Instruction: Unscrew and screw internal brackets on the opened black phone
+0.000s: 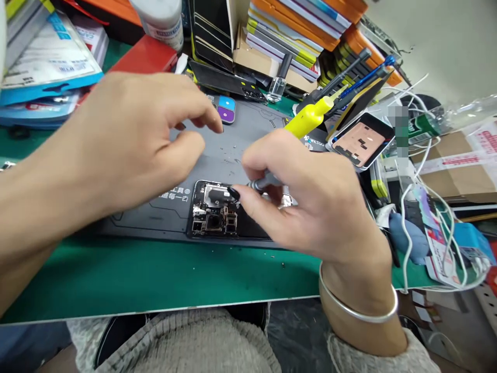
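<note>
An opened phone (215, 215) lies on a grey work mat (155, 212), its camera modules and metal shield showing. My right hand (306, 202) is closed around a yellow-handled screwdriver (306, 120), whose grey shaft points down at the phone's upper edge. My left hand (128, 140) hovers above the mat to the left of the phone, thumb and fingers curled into a pinch; whether anything is in the pinch I cannot make out. A silver bangle (357, 305) circles my right wrist.
Several tiny screws lie scattered on the mat. A phone back cover (359, 140), a small glass bottle (277, 83), more screwdrivers (349, 70), stacked boxes (295, 31), white cables (427, 171) and cardboard crowd the back and right. A green cutting mat (155, 280) edges the desk.
</note>
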`<state>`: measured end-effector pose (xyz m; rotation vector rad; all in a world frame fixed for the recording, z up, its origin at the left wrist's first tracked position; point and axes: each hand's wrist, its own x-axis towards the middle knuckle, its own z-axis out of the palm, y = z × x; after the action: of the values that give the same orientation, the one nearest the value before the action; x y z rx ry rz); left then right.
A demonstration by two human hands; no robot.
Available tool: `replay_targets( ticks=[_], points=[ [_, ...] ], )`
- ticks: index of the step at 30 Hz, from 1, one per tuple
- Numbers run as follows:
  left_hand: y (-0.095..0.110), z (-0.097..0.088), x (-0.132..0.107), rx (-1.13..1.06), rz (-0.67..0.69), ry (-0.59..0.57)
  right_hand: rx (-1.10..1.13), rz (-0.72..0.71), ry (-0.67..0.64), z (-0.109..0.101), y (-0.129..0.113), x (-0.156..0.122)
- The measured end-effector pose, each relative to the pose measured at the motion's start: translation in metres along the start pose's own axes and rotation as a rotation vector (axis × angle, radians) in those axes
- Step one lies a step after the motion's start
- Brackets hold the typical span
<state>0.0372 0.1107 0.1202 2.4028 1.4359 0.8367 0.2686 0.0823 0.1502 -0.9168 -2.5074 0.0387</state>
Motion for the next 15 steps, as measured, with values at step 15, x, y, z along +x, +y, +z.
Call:
replay_targets(
  ticks=[15],
  points=[
    [-0.012, -0.011, 0.01, 0.069, -0.104, 0.056, -0.082, 0.021, 0.14, 0.006, -0.003, -0.006]
  ],
)
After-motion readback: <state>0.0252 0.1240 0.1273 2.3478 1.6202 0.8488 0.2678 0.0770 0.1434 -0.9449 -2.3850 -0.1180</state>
